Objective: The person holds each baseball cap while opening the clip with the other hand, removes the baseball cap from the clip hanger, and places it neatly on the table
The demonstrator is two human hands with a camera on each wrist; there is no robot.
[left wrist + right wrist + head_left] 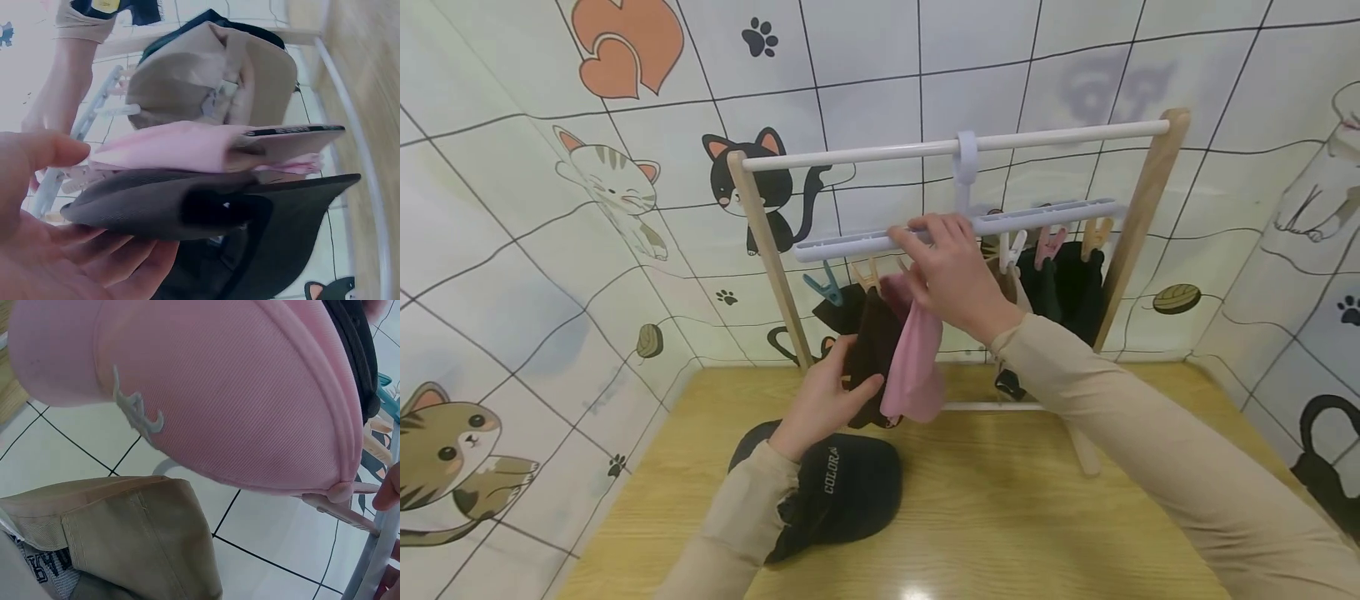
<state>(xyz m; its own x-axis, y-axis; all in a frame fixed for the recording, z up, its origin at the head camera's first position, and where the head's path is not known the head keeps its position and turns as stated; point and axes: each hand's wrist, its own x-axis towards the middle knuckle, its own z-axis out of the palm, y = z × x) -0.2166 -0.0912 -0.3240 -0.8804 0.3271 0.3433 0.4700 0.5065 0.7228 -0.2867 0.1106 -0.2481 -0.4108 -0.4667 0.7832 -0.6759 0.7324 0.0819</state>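
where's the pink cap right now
In the head view the pink cap hangs from the white clip hanger, centre-left, beside a dark brown cap, just below the right hand.

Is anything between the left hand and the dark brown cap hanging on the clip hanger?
Nothing visible. The left hand already touches the dark brown cap from the left. The pink cap hangs on its far side, and the right hand is up at the clip hanger.
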